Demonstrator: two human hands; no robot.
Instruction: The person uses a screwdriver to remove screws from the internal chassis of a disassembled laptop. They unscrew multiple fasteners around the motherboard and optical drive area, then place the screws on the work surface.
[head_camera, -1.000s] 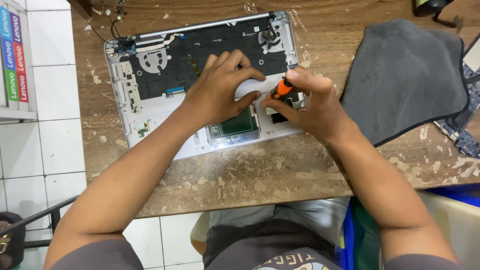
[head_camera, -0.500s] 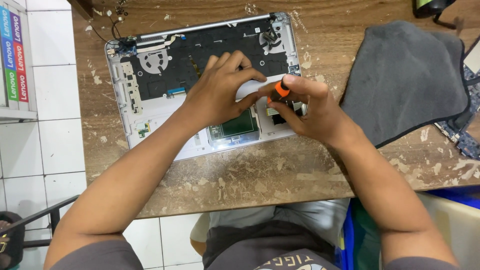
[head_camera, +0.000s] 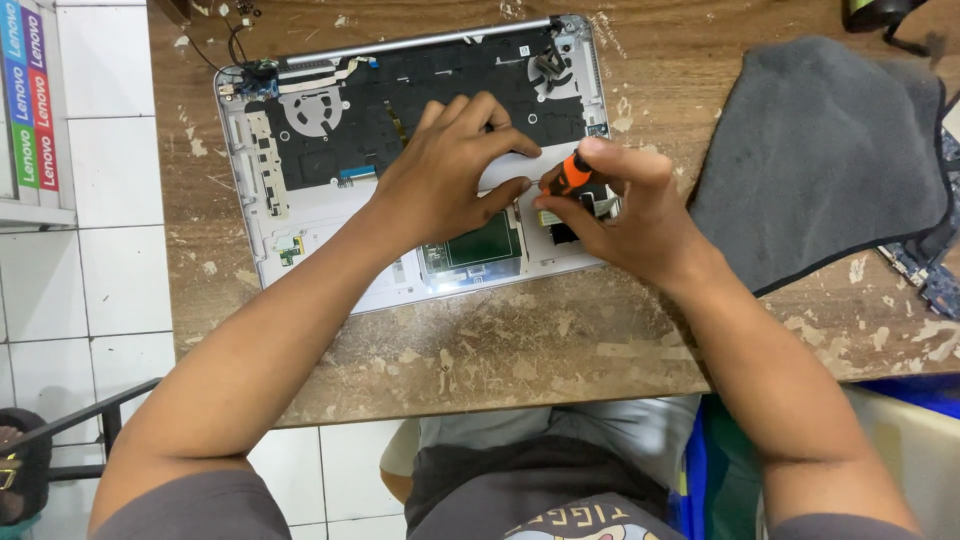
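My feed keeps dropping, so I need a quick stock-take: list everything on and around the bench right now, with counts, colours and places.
opened laptop chassis: 1, silver with black internals, upper middle of table
cooling fan: 1, grey, upper left inside chassis
green circuit board: 1, lower middle of chassis
screwdriver: 1, orange handle, over chassis right side
cloth: 1, dark grey, right of chassis
circuit board: 1, bluish, partly under cloth at right edge
wooden table: 1, brown, worn
boxes: a stack, multicoloured spines, far left
left hand: flat on chassis, holding nothing
right hand: gripping the screwdriver
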